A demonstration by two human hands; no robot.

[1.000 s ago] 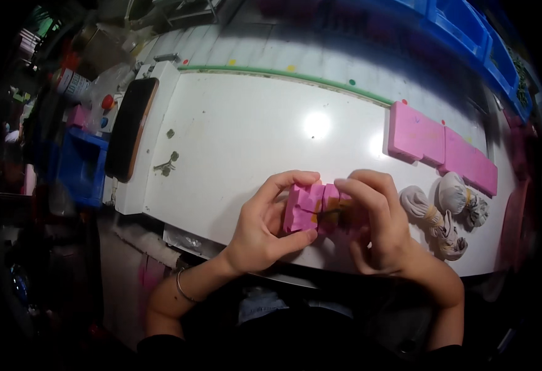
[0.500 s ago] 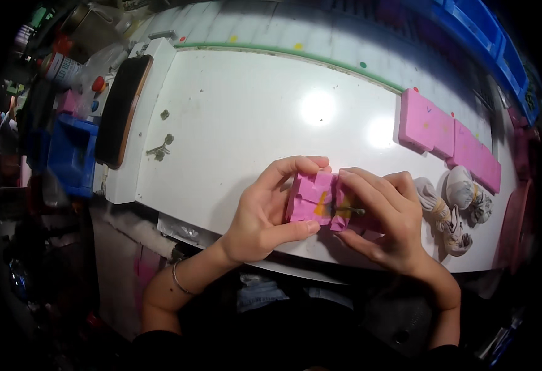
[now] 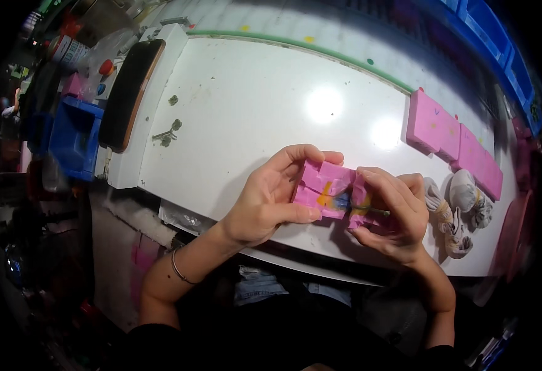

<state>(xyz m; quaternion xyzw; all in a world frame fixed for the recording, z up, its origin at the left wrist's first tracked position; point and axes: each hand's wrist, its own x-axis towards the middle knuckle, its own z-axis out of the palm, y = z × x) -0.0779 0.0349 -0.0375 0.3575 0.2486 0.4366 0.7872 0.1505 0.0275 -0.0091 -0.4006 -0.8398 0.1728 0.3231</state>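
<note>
Over the front part of the white tabletop [image 3: 246,117], both hands hold a pink rubber mould [image 3: 325,175] with stepped faces and yellow and blue colouring inside. My left hand [image 3: 260,201] grips its left side, thumb on the near edge and fingers on the far edge. The right part [image 3: 359,193] is bent up and away by my right hand [image 3: 396,213], whose fingers and thumb pinch it. Between the two parts runs a dark gap. A thin greenish stem [image 3: 379,212] pokes out beside my right fingers; the rest of it is hidden.
Pink mould blocks [image 3: 432,127] stand in a row at the right, with tied pale cloth pouches [image 3: 463,190] in front. At left, a phone [image 3: 132,93] lies on a white ledge near small greenish pieces [image 3: 167,136]. Blue bins [image 3: 76,145] flank the table.
The right part of the mould has bent farther from the left part, and more blue shows between them. Both hands sit slightly farther right in the picture, and the whole view has shifted a little.
</note>
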